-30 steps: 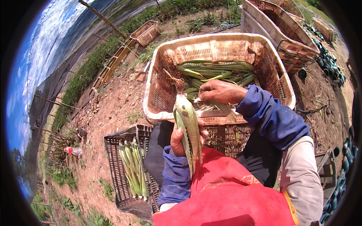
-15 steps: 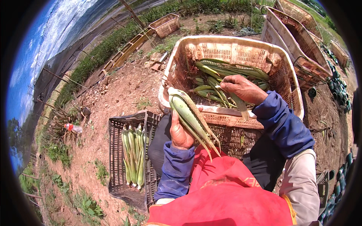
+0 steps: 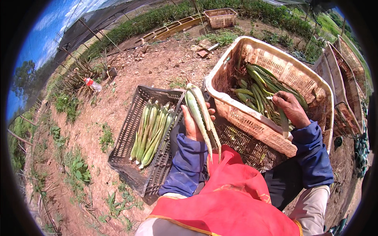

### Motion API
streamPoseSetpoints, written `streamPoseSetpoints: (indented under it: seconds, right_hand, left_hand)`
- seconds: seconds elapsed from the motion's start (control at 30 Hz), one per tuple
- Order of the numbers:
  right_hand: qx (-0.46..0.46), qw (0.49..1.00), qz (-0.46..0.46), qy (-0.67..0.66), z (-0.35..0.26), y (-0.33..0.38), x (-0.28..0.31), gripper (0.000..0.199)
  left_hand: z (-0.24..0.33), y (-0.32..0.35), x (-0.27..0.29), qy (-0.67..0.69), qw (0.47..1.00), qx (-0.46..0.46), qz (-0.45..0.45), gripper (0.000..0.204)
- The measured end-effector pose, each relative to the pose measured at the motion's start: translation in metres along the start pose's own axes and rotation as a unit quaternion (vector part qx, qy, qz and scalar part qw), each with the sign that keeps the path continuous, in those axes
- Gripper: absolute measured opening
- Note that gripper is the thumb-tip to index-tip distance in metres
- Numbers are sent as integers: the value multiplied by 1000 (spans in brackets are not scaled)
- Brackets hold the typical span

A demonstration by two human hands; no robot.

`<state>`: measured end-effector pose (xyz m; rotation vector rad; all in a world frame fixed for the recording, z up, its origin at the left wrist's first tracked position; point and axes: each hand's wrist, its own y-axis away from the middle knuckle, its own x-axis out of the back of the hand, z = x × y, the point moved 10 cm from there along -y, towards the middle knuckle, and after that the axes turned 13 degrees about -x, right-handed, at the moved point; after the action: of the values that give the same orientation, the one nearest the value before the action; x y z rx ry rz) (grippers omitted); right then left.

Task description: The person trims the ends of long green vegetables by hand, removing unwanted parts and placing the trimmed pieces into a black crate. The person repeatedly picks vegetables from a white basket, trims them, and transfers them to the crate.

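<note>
**Left hand (image 3: 193, 124) grips a plant (image 3: 193, 105) over reddish soil (image 3: 94, 131)**

The work is outdoors, on dry, stony soil that spreads to the left of the hands, with weeds (image 3: 78, 170) in tufts. Ahead of the hands lie a yellow ladder (image 3: 169, 30) and a small crate (image 3: 221, 19), near a green strip of growth (image 3: 267, 13). A clear bottle (image 3: 92, 84) with a red band lies well off to the left, beyond the left hand. Cloudy blue sky (image 3: 43, 45) shows at the far left.

The plant is long and tapered, its smooth green leaves edged with small teeth; its pale base points away from the person and its tips hang toward the red cloth apron (image 3: 236, 192). The left hand's fingers are curled around it. The right hand (image 3: 292, 111) is closed on a flat, narrow strip (image 3: 284, 125) — blade or leaf, I cannot tell — above the pale crate (image 3: 242, 114). That crate is slotted plastic, its walls stained brown, with loose green leaves (image 3: 258, 92) inside.

Just left of the left hand, a black crate (image 3: 128, 177) of open plastic mesh holds slim stalks (image 3: 151, 133), green to cream, laid side by side. Beyond the right hand stand stacked crates (image 3: 342, 94) — grimy, tall-sided.
</note>
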<state>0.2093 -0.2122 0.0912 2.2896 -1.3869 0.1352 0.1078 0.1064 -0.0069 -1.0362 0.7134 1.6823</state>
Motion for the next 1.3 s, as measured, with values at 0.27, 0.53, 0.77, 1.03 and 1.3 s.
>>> streamPoseSetpoints:
  seconds: [0.27,0.53,0.77,1.03,1.3]
  right_hand:
    - [8,999,24,-30,1,0,5,32]
    - [2,998,47,-34,13,-6,8,31]
    - [4,998,56,-5,17,-12,11,30]
    - [34,997,57,48,6,-11,1,27]
    - [57,996,41,47,-1,-7,0,29]
  left_hand:
    - [72,4,-3,8,994,-106,-37,66]
    - [156,22,20,-6,954,-299,19,49]
    - [211,46,51,-121,880,-441,131,52]
    - [234,64,172,-12,857,-423,293,43]
    - [275,135,311,-77,766,-380,513,60]
